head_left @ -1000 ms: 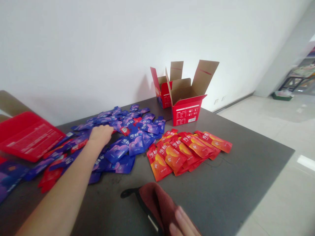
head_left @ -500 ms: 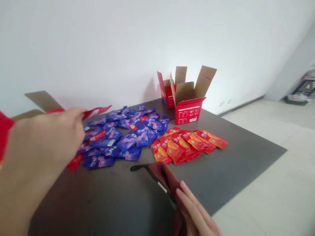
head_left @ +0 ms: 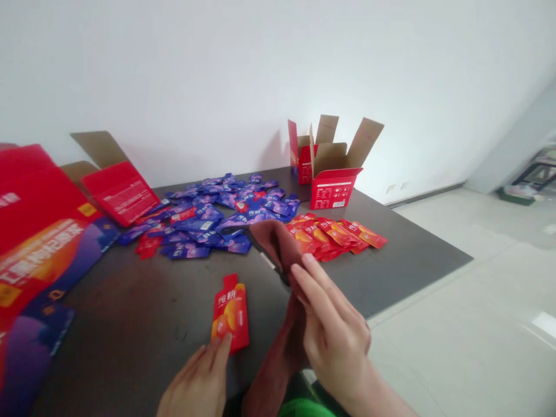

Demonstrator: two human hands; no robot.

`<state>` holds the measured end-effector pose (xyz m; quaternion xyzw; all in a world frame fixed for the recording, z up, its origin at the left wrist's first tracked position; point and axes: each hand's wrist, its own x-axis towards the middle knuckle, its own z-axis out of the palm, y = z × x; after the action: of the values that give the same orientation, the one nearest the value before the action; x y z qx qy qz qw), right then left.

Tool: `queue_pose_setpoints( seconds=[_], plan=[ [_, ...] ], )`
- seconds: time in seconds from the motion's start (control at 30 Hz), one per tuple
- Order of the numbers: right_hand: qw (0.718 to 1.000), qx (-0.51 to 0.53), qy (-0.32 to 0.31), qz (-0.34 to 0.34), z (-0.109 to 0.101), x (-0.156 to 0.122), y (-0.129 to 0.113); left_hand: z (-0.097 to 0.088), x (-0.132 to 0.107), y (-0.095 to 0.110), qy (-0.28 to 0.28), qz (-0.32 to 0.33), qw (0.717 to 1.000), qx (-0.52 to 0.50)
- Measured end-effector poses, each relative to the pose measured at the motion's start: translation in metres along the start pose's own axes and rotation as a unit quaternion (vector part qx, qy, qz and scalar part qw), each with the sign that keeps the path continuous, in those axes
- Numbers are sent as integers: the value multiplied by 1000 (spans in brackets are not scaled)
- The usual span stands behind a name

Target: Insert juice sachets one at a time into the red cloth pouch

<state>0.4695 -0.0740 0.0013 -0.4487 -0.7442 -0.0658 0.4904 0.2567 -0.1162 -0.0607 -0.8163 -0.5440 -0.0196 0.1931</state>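
Note:
A red pouch (head_left: 231, 310) with an orange picture lies flat on the dark table in front of me. My left hand (head_left: 195, 376) rests its outstretched fingertips on the pouch's lower edge; the thumb is hidden. In my right hand (head_left: 332, 324) is a reddish-brown cloth (head_left: 278, 243) with a black edge and a small white label, pinched between fingers and thumb. The cloth's top stands folded above the table, and its lower part hangs down towards me.
Purple pouches (head_left: 191, 223) with a few red ones lie heaped at the back. Beside them is a pile of orange-red pouches (head_left: 339, 234). Open red boxes (head_left: 332, 188) stand at the back right. A large red box (head_left: 39, 231) and an open box (head_left: 121, 194) are at left.
My left hand has come down from the upper left to the table front, where the red pouch now lies. My right hand and the cloth appear higher in view. The large red box has come into view.

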Motion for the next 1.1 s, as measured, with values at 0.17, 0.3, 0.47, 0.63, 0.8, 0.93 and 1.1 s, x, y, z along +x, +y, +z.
queue_pose_setpoints(
  seconds=[0.17,0.3,0.47,0.63,0.8,0.93,1.1],
  plan=[
    [968,15,-234,-95,42,2,-28,4,0,3,16,28,999,5],
    [918,20,-356,-176,76,-2,-35,10,-8,0,37,63,997,-12],
    [892,-7,-405,-200,97,-3,-27,18,-14,-3,65,66,995,-43],
    [891,13,-419,-172,126,16,-11,17,-11,-4,90,81,991,-48],
    [901,22,-418,-109,139,42,-2,4,1,-2,38,37,996,-74],
    [930,68,-354,-74,102,42,-13,-6,3,4,2,12,996,-89],
    [897,79,-412,-135,74,13,-23,-6,-4,10,26,8,999,-43]
  ],
)
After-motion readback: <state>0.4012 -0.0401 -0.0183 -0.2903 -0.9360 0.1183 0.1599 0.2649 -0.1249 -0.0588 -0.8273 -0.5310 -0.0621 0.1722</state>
